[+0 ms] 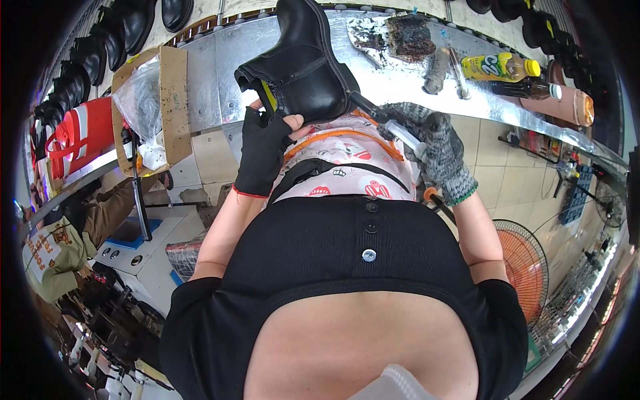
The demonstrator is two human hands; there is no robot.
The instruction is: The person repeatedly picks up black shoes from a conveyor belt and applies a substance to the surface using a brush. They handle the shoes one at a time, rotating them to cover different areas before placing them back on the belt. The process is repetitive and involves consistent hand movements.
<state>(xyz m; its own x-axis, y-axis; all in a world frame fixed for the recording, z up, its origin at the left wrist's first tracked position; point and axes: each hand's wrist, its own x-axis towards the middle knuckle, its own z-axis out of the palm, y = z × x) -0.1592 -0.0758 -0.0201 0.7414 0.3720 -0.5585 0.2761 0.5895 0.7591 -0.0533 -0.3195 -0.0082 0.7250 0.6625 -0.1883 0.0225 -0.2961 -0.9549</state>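
Observation:
A black leather ankle boot [307, 77] lies on its side across the near edge of the metal bench and my lap, toe pointing away. My left hand [263, 143], in a black fingerless glove, grips it by the opening, thumb outside, other fingers partly hidden. Yellow lining shows there. In a grey knitted glove, my right hand [430, 137] closes around a slim tool [363, 103] whose dark end reaches the boot's heel side. A pale translucent piece [405, 138] sticks out by the fingers; I cannot tell whether it belongs to that tool. A patterned pink apron [347, 150] covers my lap.
On the metal bench [220, 73] stand a cardboard box [175, 100] with plastic bags, a stained block [410, 37], a yellow-labelled bottle [497, 68] and a dark bottle [523, 89]. A red bag [83, 137] is at left. An orange fan [520, 267] stands low right.

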